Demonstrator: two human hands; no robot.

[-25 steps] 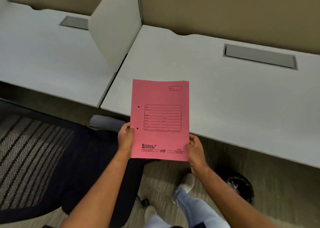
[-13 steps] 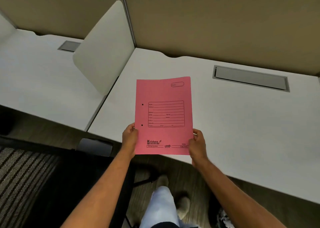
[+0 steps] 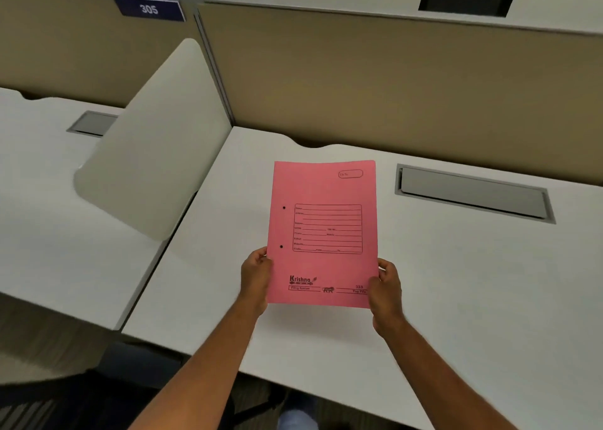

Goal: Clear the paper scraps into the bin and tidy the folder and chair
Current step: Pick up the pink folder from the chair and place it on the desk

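Observation:
A pink paper folder [image 3: 323, 234] with a printed form and two punch holes is held flat above the white desk [image 3: 456, 283]. My left hand [image 3: 256, 278] grips its lower left edge. My right hand [image 3: 385, 287] grips its lower right corner. The dark office chair [image 3: 42, 403] shows only as a blurred patch at the bottom left. Neither bin nor paper scraps are in view.
A white divider panel [image 3: 156, 149] separates this desk from the neighbouring desk [image 3: 42, 234] on the left. A grey cable hatch [image 3: 473, 194] is set into the desk at the right. A tan partition wall [image 3: 391, 80] with a "305" sign [image 3: 149, 9] stands behind.
The folder and both hands have moved forward from over the desk's front edge to over the desk. The view has tilted up; the bin and most of the chair have dropped out of sight.

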